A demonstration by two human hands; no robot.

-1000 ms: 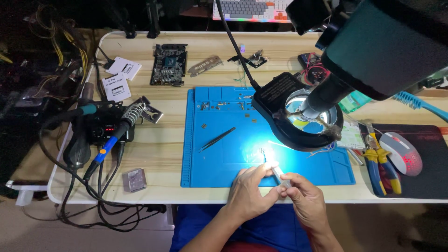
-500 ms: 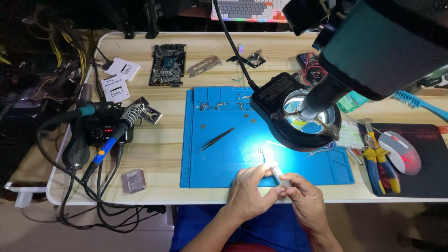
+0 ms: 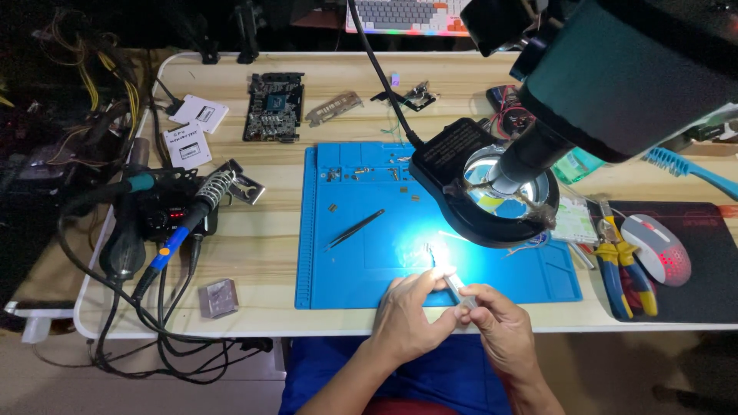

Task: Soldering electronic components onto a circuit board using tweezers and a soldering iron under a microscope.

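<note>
Both hands meet at the near edge of the pale wood-grain table [image 3: 254, 253]: the left hand [image 3: 407, 311] and right hand [image 3: 492, 323] each have their grip pinched shut on a small slim whitish tube [image 3: 453, 286], held just over the front edge of the smooth blue rubbery mat [image 3: 369, 265]. A bit further out, thin black tweezers [image 3: 355, 228] lie on the mat, with the round ring-shaped magnifier lamp [image 3: 484, 192] glowing beside them. Way back sits a dark rectangular circuit board [image 3: 274, 106].
</note>
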